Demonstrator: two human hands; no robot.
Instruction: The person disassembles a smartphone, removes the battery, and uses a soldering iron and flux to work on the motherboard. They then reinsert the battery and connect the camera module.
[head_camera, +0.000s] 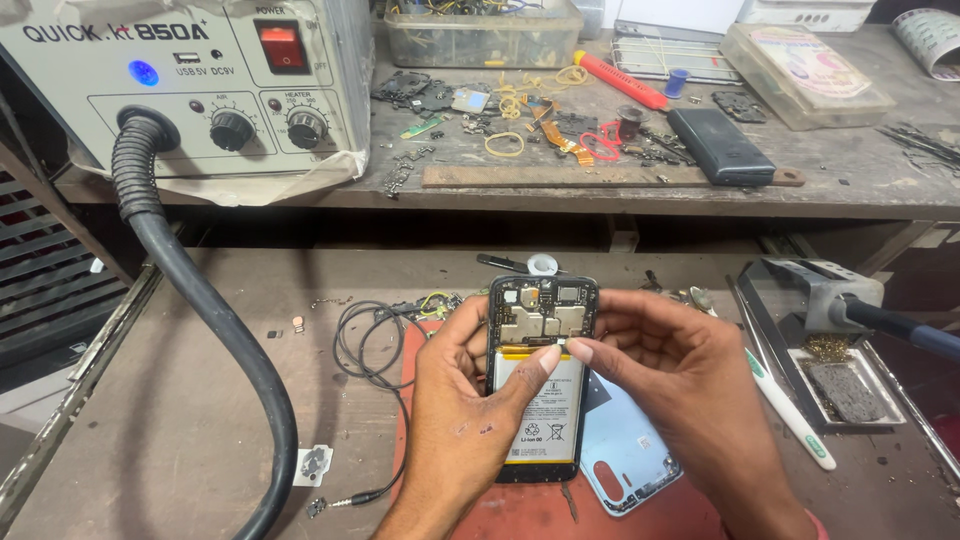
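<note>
An opened phone with its back off shows a dark circuit board on top and a white battery below. My left hand grips it from the left, thumb lying across the battery's top edge. My right hand comes in from the right, and its thumb and forefinger pinch a small part at the seam between board and battery. Under my right hand lies the pale blue back cover, on a red mat.
A grey hot-air station with a thick black hose stands at left. A soldering-iron stand sits at right, with a white-green tool beside it. The raised shelf holds a dark phone, loose parts, rubber bands and plastic boxes. Thin black cable lies left of my hand.
</note>
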